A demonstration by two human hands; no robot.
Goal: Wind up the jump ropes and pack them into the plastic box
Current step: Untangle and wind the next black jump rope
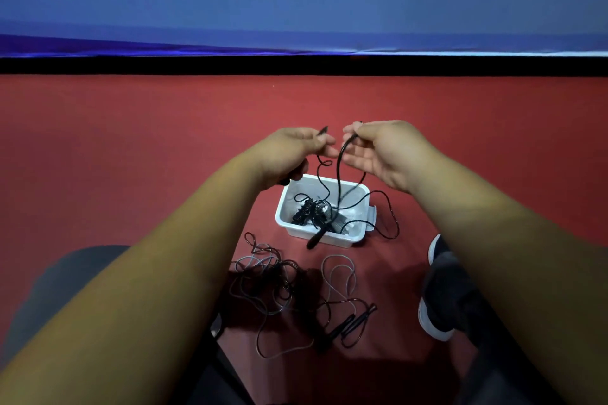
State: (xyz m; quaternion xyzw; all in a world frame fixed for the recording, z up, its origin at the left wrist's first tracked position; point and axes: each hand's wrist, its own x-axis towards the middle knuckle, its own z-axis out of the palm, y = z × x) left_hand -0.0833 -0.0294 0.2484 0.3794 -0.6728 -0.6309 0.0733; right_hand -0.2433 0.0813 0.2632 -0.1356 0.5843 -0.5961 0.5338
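Both hands, left hand (291,149) and right hand (378,151), pinch a black jump rope (339,168) above the plastic box (289,207)

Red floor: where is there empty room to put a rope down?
Bare red floor lies left of the white plastic box and beyond it, up to the black strip. In front of the box it is crowded by tangled loose ropes.

Plastic box (283,211): white, smooth, semi-gloss walls. Held jump rope (340,164): thin black cord, smooth, slight sheen, pinched in bare left hand (289,151) and right hand (381,151). Loose ropes (273,286) at 6 o'clock from the box: cords look like glossy plastic, some black, some greyish and translucent; handles (345,327) matt black. Floor (131,141): red, matt, fine-textured. Banner (296,10) at 12 o'clock: blue, smooth, faint sheen. Shoe (441,293): dark matt cloth upper, white smooth sole.
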